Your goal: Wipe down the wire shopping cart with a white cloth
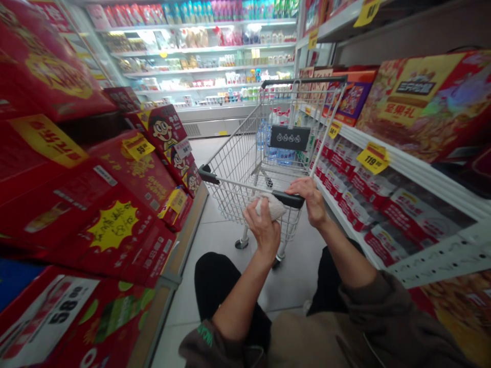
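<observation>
A wire shopping cart stands in the aisle in front of my knees, with a black plate on its far inner panel. My left hand is closed round a crumpled whitish cloth, which it presses against the cart's near side rail. Just to the right, my right hand grips the cart's black corner piece, fingers over its top. The cloth and my fingers hide part of the rail.
Stacked red gift boxes line the left side. On the right are shelves with boxed goods and red-labelled packs. A lit refrigerated display crosses the far end. Bottled water packs show behind the cart's wires.
</observation>
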A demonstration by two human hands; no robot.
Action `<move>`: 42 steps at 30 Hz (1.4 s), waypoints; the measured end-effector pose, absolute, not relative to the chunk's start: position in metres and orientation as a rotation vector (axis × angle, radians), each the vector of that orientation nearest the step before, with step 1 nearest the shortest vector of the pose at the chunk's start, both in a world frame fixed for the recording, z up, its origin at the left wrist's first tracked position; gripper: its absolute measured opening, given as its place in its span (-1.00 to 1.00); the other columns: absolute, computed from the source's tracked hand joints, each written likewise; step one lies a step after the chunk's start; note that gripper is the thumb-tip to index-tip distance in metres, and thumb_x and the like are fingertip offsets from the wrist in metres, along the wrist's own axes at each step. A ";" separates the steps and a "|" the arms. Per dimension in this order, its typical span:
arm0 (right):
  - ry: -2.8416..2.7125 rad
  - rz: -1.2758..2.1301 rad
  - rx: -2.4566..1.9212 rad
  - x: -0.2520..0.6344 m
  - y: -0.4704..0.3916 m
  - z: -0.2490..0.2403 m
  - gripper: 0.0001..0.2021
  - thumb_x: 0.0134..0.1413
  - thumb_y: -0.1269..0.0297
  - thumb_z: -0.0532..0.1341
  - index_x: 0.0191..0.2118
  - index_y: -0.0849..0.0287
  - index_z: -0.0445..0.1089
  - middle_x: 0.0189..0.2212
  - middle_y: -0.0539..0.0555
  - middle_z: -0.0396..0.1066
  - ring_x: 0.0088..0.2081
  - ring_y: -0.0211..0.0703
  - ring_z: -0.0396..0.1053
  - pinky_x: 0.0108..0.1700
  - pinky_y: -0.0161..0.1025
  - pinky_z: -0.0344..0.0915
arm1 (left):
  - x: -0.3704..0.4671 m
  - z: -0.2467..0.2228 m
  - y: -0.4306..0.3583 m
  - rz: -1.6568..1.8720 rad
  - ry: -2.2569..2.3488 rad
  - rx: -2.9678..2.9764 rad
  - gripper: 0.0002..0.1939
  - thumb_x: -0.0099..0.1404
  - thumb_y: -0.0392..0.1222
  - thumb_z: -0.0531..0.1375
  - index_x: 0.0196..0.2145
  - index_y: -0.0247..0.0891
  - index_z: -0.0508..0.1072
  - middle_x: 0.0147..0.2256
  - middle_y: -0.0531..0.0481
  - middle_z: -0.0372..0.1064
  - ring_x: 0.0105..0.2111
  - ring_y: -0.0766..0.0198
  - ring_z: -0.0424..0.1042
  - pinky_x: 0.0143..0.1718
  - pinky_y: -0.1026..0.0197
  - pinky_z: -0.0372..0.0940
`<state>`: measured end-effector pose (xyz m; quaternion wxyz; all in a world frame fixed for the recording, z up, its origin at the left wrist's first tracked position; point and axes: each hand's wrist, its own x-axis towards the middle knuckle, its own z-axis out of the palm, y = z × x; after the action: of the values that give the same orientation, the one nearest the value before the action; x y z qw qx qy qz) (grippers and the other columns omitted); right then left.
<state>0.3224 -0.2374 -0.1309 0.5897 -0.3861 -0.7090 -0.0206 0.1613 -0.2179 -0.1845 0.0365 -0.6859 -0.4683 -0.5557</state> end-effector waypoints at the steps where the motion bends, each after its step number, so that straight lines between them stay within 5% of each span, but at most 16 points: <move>1: -1.644 -0.027 -0.903 0.324 -0.238 -0.131 -0.47 0.47 -0.01 -0.16 -0.11 -0.04 0.56 -0.21 0.04 0.60 0.02 0.00 0.41 0.17 0.10 0.19 | 0.166 -0.186 -0.225 -1.715 -1.419 -2.114 -0.36 0.08 -0.59 0.09 0.11 -0.27 0.43 0.01 -0.26 0.29 0.00 -0.04 0.30 0.06 -0.10 0.30; 7: -1.588 0.070 -0.935 0.327 -0.237 -0.129 -0.32 0.45 -0.12 -0.25 -0.21 -0.01 0.61 -0.25 0.07 0.60 0.00 0.02 0.42 0.17 0.12 0.20 | 0.185 -0.193 -0.246 -1.766 -1.182 -2.176 -0.46 0.11 -0.58 0.13 0.00 -0.24 0.52 0.02 -0.26 0.31 0.06 -0.07 0.27 0.12 -0.13 0.30; 15: -1.596 0.122 -0.961 0.331 -0.239 -0.128 -0.29 0.43 -0.17 -0.26 -0.21 -0.03 0.61 -0.22 0.05 0.62 0.02 0.02 0.42 0.22 0.14 0.17 | 0.194 -0.214 -0.242 -1.611 -0.903 -2.132 -0.65 0.31 -0.42 0.29 -0.10 0.05 0.60 -0.04 -0.10 0.43 0.09 0.00 0.31 0.08 -0.06 0.32; 22: -1.566 0.078 -0.946 0.331 -0.238 -0.128 -0.37 0.45 -0.11 -0.20 -0.22 -0.02 0.59 -0.26 0.06 0.61 -0.02 0.02 0.43 0.20 0.14 0.16 | 0.141 -0.198 -0.191 -1.613 -1.527 -1.970 -0.47 0.20 -0.58 0.12 0.05 -0.22 0.57 0.05 -0.28 0.34 0.08 -0.07 0.28 0.13 -0.14 0.30; 33: -1.605 -0.054 -0.920 0.340 -0.238 -0.135 -0.51 0.46 0.01 -0.11 -0.15 -0.03 0.57 -0.25 0.05 0.60 -0.04 0.02 0.45 0.16 0.12 0.20 | 0.195 -0.236 -0.233 -1.555 -0.802 -2.166 -0.67 0.27 -0.36 0.37 -0.11 0.08 0.59 -0.07 -0.06 0.47 0.05 0.03 0.40 0.01 -0.03 0.38; 42: -1.595 -0.103 -0.982 0.331 -0.235 -0.129 -0.60 0.44 0.11 0.02 -0.31 0.03 0.56 -0.37 0.05 0.54 -0.09 -0.02 0.45 0.09 0.06 0.24 | 0.133 -0.250 -0.178 -1.434 -1.072 -2.292 -0.76 0.33 -0.36 0.26 -0.17 -0.03 0.62 -0.08 -0.13 0.50 0.08 0.00 0.39 0.09 -0.10 0.35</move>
<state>0.3306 -0.2354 -0.1294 0.5914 -0.4222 -0.6856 -0.0444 0.1332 -0.1781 -0.2503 0.1162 -0.7827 -0.3660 -0.4898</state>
